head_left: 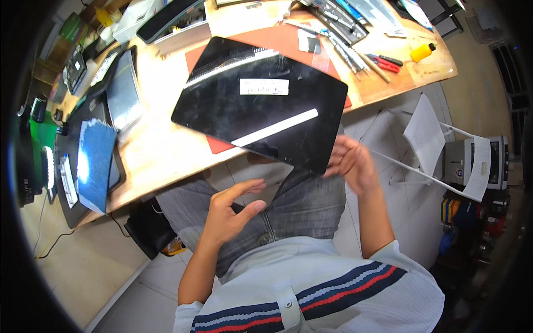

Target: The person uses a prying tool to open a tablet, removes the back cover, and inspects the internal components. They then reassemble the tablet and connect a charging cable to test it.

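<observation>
A large, glossy black flat panel, like a tablet or a screen, lies askew with its near right corner out past the table's front edge. It carries a white label with handwriting; a long white streak across it looks like reflected light. At that near right corner is my right hand, fingers apart and loosely bent, slightly blurred. Its fingertips meet the panel's edge, without a clear grip. My left hand hovers over my lap, open and empty, thumb apart from the fingers, nearer to me than the panel.
Under the panel, a red-brown mat covers part of the wooden table. Several tools, red-handled pliers and a yellow bottle lie at far right. Left are a blue sheet and dark devices. A white chair stands right.
</observation>
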`<state>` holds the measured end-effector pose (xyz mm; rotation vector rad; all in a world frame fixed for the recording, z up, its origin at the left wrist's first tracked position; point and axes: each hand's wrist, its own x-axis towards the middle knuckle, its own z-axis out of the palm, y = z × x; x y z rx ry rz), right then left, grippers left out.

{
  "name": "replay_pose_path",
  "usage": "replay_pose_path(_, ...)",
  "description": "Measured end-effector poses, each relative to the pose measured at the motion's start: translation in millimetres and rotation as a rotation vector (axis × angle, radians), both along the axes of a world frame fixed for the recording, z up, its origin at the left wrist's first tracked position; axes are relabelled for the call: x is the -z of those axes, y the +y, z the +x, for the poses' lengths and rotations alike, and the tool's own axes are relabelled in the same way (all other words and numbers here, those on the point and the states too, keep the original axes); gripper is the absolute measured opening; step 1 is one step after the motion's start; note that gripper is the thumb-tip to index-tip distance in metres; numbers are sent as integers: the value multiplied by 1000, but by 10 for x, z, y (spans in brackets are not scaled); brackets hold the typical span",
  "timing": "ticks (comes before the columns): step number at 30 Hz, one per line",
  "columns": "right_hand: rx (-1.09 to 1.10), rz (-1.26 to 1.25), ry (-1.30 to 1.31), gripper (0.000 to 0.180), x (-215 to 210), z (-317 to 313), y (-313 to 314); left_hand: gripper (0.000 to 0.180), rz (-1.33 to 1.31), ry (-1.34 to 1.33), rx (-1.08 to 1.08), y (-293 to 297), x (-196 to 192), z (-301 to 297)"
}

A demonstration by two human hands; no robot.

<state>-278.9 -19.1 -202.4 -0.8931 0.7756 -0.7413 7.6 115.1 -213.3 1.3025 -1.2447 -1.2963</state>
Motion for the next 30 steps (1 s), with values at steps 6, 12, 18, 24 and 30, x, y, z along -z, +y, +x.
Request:
replay_pose_path(6, 60, 10, -93, 37, -155, 560, 267, 32, -46, 210, -276, -75, -137, 80)
replay_pose_path(12, -64, -266, -162, 39, -633, 45, 38, 63, -242, 319, -466, 169, -457, 340)
replay_pose_path(18, -114, -330, -102, 29, -851, -63, 122, 73, -187, 734, -470, 515, -447, 176)
replay_pose_path(24, -178, -313, 22, 26, -737, 301, 335, 39, -85, 1022, -708, 835, -296, 73)
replay_pose_path(30, -387, -46, 22, 35, -318, 959, 669, 40, -108, 744, -1138, 1397, -263, 455)
